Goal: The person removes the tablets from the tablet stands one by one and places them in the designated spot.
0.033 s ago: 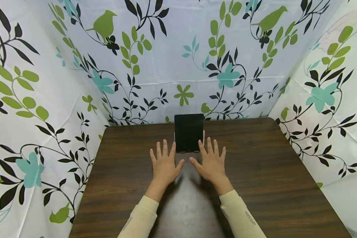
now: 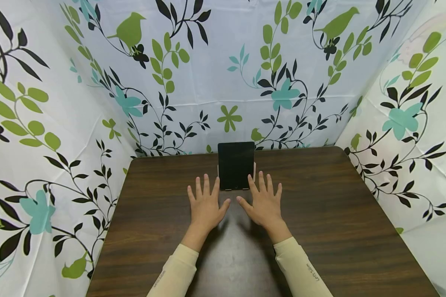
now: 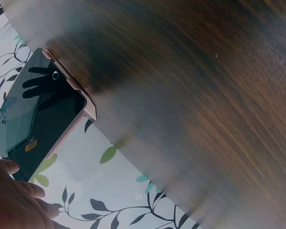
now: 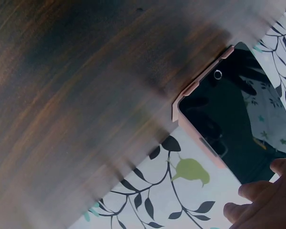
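Your left hand [image 2: 206,205] and right hand [image 2: 262,203] lie flat on the dark wood desk [image 2: 338,214], palms down, fingers straight and spread, gripping nothing. Between your fingertips, near the middle of the desk's far edge, a dark-screened tablet [image 2: 236,165] in a pinkish case stands propped upright, its screen towards you. Leaf-and-bird patterned curtains [image 2: 223,74] enclose the desk on three sides

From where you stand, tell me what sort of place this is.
Probably a screened-off recording booth: a brown wooden table enclosed on three sides by leaf-and-bird printed curtains, with a dark tablet propped upright before both flat hands.
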### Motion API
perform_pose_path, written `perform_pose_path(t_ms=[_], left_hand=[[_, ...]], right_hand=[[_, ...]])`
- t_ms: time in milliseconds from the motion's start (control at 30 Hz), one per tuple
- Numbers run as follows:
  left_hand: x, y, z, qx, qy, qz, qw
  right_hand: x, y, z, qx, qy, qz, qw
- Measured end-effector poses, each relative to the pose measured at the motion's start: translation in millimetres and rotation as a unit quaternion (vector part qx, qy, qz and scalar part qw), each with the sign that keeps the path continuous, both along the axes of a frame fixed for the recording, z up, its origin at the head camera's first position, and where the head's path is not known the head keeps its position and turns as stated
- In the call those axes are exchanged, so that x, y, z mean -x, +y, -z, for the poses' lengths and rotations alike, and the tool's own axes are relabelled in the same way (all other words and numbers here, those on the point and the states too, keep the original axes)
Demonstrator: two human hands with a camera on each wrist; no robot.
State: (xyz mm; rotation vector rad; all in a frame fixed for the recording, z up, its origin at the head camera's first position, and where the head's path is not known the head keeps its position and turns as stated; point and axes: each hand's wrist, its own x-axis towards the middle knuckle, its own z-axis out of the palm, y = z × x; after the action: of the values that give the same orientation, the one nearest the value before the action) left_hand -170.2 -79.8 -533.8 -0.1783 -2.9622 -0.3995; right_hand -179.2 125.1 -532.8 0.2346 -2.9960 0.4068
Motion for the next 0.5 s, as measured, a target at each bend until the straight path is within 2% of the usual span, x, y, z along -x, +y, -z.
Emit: perform_pose_path(t_ms=[333, 500], left_hand=[[-0.8, -0.1, -2.6, -0.009, -0.007, 0.006, 0.9999], [4.0, -1.5, -0.2, -0.058, -0.01, 0.022, 0.998]], right_hand=[[-3.5, -1.2, -5.6, 0.008, 0.0, 0.004, 1.0], [-1.5, -1.2, -8.9, 0.025, -0.004, 0.001, 1.0]])
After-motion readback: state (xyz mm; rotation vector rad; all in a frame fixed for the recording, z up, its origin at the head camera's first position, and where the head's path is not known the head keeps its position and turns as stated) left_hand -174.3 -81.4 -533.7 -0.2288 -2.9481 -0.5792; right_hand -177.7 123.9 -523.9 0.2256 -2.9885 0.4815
